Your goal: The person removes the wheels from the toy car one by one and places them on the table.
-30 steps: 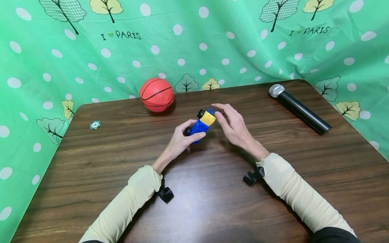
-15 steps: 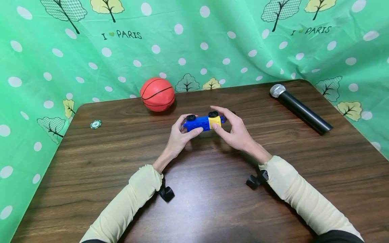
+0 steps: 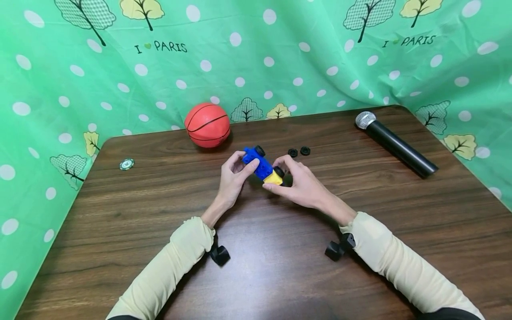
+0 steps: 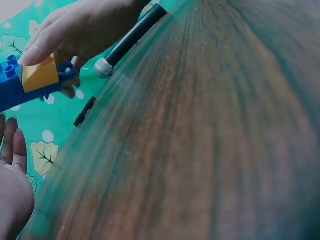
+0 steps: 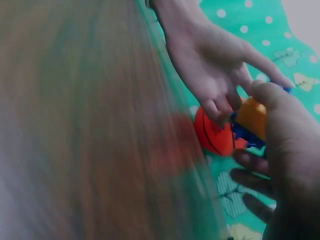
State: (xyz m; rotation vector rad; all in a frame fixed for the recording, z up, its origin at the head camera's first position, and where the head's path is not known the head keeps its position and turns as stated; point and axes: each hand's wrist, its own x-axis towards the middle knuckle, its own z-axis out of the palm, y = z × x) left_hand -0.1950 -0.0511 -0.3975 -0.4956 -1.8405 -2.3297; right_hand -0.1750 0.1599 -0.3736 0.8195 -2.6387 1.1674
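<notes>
A blue and yellow toy block car [image 3: 262, 168] is held between both hands above the middle of the table, slanting so its yellow end points down and right. Two black wheels show along its upper side. My left hand [image 3: 231, 180] grips the blue end, thumb on the studded face. With thumb and fingers, my right hand [image 3: 302, 184] pinches the yellow end [image 4: 41, 75]; in the left wrist view its thumb lies on top of the yellow block. Just beyond the right hand, two loose black wheels [image 3: 293, 153] lie on the table.
Near the back edge of the wooden table [image 3: 280, 266] sits a small red basketball [image 3: 207, 125]. A black microphone [image 3: 396, 144] lies at the right, and a green-and-white poker chip [image 3: 126, 164] at the left. A green dotted curtain [image 3: 320, 58] hangs behind.
The toy car has turned clockwise, its yellow end swinging from upper right to lower right. The right hand came onto that end and moved lower, uncovering the two loose wheels.
</notes>
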